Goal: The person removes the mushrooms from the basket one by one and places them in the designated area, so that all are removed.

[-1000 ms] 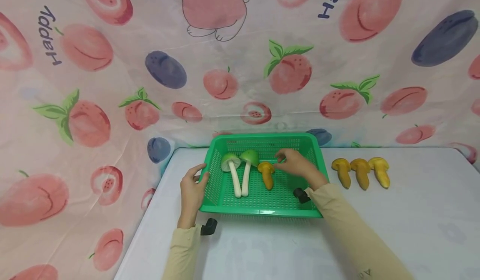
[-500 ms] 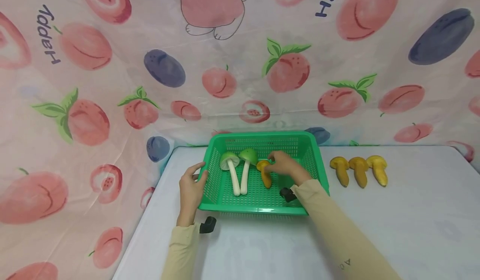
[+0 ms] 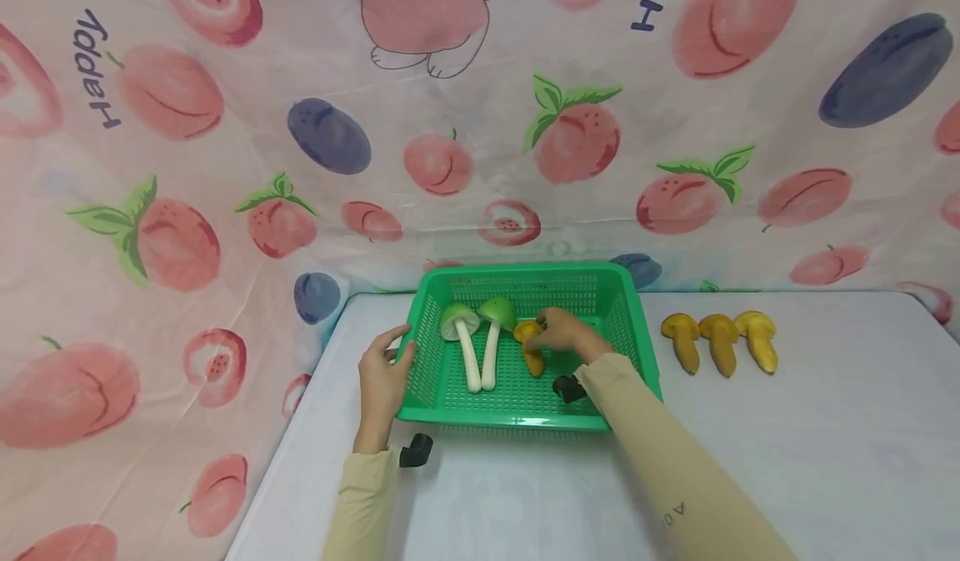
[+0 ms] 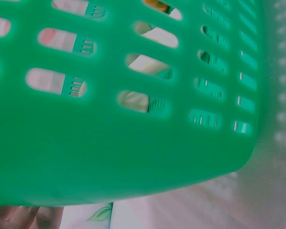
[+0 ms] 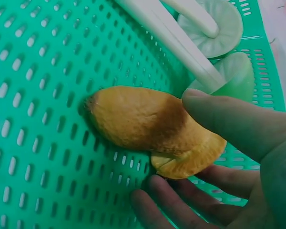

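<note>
A green plastic basket (image 3: 517, 421) stands on the table. Inside lie two green-capped toy mushrooms (image 3: 489, 353) with white stems and one yellow-brown toy mushroom (image 3: 535, 364). My right hand (image 3: 566, 332) reaches in and holds this yellow-brown mushroom near its cap. In the right wrist view, the thumb (image 5: 219, 107) lies at one side of that mushroom (image 5: 133, 114), the fingers at the other. My left hand (image 3: 382, 382) rests against the basket's left rim, fingers loosely bent. The left wrist view shows mostly the basket wall (image 4: 109, 152), with a bit of fingers at lower left.
Three more yellow-brown toy mushrooms (image 3: 718, 344) lie in a row on the white table (image 3: 825, 444), right of the basket. Behind the table hangs a fruit-printed cloth (image 3: 450, 111). A black wrist camera (image 3: 567, 388) sits under the right sleeve, over the basket.
My right hand has moved left and slightly down onto the yellow-brown mushroom in the basket. The left hand stays at the rim, and the mushrooms keep their places.
</note>
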Motion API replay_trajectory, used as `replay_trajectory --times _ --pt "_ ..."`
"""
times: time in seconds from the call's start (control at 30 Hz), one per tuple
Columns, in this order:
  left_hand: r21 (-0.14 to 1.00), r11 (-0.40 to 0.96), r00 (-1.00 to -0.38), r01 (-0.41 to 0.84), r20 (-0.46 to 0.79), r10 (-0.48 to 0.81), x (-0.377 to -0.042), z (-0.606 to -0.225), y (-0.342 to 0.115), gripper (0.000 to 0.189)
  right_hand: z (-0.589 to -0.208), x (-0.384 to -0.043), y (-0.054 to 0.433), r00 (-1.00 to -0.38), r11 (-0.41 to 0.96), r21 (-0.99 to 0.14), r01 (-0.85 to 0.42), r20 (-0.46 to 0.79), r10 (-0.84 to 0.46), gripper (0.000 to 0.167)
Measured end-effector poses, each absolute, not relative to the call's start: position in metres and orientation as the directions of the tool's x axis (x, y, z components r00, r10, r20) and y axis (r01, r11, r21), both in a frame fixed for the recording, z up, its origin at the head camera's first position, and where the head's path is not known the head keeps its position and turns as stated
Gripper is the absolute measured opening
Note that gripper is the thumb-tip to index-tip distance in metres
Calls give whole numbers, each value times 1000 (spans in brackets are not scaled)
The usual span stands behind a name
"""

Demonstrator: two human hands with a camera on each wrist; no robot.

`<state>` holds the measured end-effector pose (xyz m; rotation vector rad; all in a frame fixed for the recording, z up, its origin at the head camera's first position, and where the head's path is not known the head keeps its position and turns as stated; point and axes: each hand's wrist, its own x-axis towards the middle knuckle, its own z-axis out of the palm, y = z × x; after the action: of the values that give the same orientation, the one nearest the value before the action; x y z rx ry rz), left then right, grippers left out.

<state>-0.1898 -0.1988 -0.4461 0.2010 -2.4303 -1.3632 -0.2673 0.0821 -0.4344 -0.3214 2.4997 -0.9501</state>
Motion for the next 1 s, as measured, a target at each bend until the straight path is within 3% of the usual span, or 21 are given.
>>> replay_trajectory --times 1.0 --pt "854 519 -928 38 222 -298 -191 -447 -198 31 -439 -273 78 -863 727 -686 -11 -361 -353 63"
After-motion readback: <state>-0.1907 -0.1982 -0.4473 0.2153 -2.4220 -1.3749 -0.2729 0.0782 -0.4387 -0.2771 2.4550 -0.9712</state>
